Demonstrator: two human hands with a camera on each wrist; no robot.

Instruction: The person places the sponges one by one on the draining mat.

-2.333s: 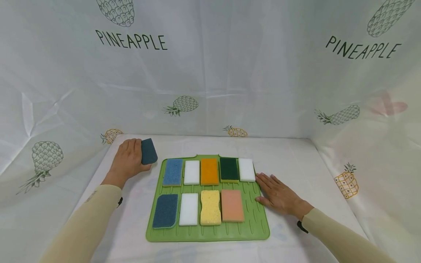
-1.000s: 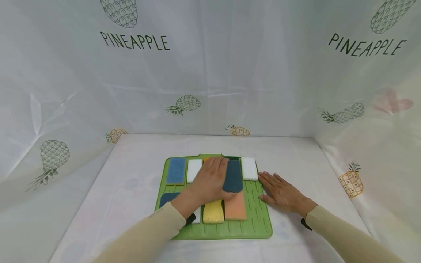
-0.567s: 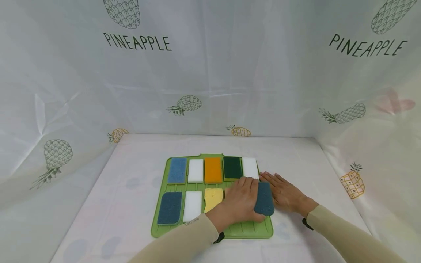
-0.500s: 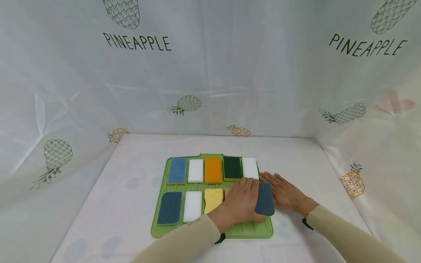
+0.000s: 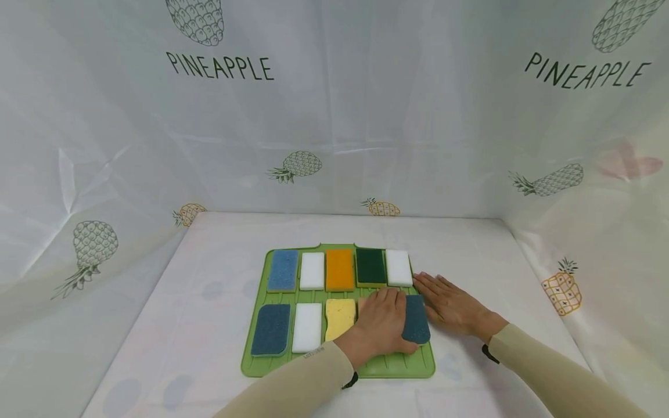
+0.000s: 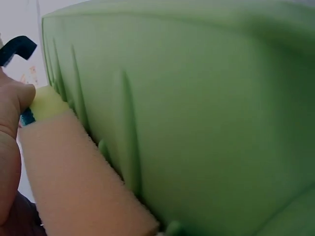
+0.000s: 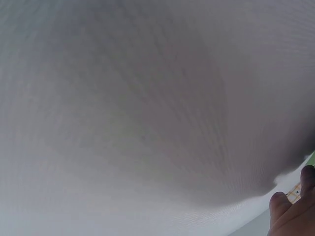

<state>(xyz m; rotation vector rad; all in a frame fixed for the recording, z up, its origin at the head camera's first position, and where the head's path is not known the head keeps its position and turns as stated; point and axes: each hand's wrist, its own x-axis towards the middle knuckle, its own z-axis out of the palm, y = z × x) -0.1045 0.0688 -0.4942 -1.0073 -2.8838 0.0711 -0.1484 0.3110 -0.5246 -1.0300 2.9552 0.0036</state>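
Observation:
My left hand [image 5: 384,322] grips a dark blue scouring sponge [image 5: 416,320] by its left side, at the right end of the front row on a green ridged mat [image 5: 253,366]. In the left wrist view, the thumb is against the pale yellow layer of that sponge [image 6: 49,104], low over the mat. Beside it lies a peach sponge [image 6: 78,172], mostly hidden under the left hand in the head view. My right hand [image 5: 453,305] rests flat, fingers straight, at the mat's right edge, close to the held sponge.
Across the back row lie a light blue sponge [image 5: 283,270], a white one [image 5: 312,271], an orange one [image 5: 340,270], a dark green one [image 5: 371,267] and another white one [image 5: 399,268]. The front row has a dark blue sponge [image 5: 270,330], a white one [image 5: 307,327] and a yellow one [image 5: 340,317].
From the table left of the mat, my left hand has carried the dark blue scouring sponge rightward across it and lowered it at the front row's right end. The right hand stays at the mat's edge.

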